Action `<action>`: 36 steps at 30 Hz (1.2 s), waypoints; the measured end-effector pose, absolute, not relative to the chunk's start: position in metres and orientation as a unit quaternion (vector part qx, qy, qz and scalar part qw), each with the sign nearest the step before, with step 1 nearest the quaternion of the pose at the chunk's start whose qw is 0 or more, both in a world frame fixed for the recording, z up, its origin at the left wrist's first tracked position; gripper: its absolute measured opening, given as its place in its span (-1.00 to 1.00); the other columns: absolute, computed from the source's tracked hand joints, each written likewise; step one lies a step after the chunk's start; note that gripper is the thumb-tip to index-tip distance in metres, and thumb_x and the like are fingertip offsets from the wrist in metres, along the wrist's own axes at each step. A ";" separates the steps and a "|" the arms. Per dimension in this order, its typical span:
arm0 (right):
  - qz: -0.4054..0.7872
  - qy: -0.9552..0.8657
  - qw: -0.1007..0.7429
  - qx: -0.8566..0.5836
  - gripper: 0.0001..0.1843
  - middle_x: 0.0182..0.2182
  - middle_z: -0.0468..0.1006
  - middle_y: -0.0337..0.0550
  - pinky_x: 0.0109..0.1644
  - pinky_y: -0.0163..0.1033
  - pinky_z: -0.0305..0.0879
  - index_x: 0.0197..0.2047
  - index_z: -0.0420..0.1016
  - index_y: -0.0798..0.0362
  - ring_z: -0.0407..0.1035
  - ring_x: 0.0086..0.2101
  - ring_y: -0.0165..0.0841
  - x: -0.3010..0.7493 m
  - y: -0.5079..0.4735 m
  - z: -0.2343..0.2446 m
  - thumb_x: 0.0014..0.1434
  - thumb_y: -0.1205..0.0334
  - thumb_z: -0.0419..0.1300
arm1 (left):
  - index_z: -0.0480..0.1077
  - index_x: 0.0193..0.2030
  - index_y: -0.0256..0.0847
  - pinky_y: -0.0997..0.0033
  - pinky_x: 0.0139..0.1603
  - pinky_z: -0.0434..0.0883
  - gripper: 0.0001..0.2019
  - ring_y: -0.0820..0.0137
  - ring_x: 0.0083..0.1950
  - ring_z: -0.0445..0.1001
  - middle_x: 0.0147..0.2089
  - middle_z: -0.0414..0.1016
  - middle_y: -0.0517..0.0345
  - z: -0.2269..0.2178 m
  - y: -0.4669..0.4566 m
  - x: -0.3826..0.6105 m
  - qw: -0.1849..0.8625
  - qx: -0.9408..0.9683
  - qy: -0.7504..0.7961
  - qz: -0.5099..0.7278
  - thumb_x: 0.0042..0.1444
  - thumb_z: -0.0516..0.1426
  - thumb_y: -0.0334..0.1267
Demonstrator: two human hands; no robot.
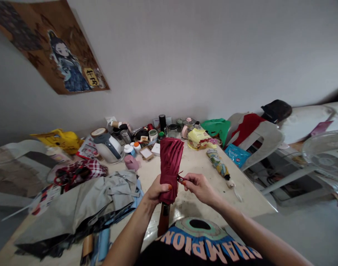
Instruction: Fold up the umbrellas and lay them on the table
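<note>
Head camera looks down at a folded red umbrella (170,162) standing upright in the middle of the frame, over the table (196,166). Left hand (155,191) is wrapped tight around its cloth, likely so the folds stay bunched. Right hand (198,186) pinches the little strap (181,179) beside it. A second umbrella (219,165) lies to the right, grey cloth (83,201) at lower left.
</note>
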State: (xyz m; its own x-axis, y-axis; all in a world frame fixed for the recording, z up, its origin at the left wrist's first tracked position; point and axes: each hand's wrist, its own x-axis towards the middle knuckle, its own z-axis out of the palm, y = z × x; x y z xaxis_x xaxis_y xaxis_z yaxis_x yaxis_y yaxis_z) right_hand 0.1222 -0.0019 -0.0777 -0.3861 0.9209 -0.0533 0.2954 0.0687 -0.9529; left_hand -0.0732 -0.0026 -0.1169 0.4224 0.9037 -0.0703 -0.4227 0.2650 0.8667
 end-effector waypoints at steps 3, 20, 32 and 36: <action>0.464 -0.690 0.317 -0.456 -0.75 -0.59 0.34 -0.28 -0.47 -0.35 -0.01 -0.51 0.37 0.09 0.08 -0.56 -0.49 0.119 -0.001 -0.080 0.12 0.14 0.08 | 0.46 -0.28 -0.45 0.45 -0.53 0.35 -0.48 0.41 -0.52 0.41 -0.47 0.50 0.00 -0.119 -0.003 -0.074 0.736 0.414 0.293 0.448 -0.33 0.40 -0.07; 0.425 -0.714 0.301 -0.469 -0.74 -0.64 0.26 -0.31 -0.46 -0.34 0.00 -0.56 0.25 0.05 0.07 -0.57 -0.48 0.113 -0.008 -0.067 0.15 0.20 0.05 | 0.47 -0.34 -0.40 0.46 -0.53 0.38 -0.52 0.40 -0.52 0.43 -0.47 0.51 0.00 -0.107 -0.007 -0.073 0.728 0.440 0.296 0.435 -0.31 0.40 -0.05; 0.368 -0.740 0.270 -0.494 -0.73 -0.68 0.21 -0.34 -0.44 -0.33 -0.02 -0.58 0.20 0.03 0.06 -0.60 -0.47 0.114 -0.010 -0.054 0.14 0.31 0.03 | 0.46 -0.30 -0.41 0.43 -0.52 0.38 -0.52 0.39 -0.52 0.43 -0.47 0.49 0.03 -0.112 -0.006 -0.069 0.741 0.432 0.297 0.420 -0.30 0.41 -0.08; 0.379 -0.731 0.267 -0.500 -0.74 -0.68 0.23 -0.33 -0.45 -0.33 -0.01 -0.59 0.18 0.03 0.08 -0.60 -0.46 0.113 -0.011 -0.053 0.13 0.34 0.03 | 0.46 -0.26 -0.41 0.45 -0.52 0.37 -0.48 0.41 -0.51 0.41 -0.46 0.48 0.04 -0.114 -0.005 -0.068 0.739 0.437 0.294 0.420 -0.31 0.41 -0.05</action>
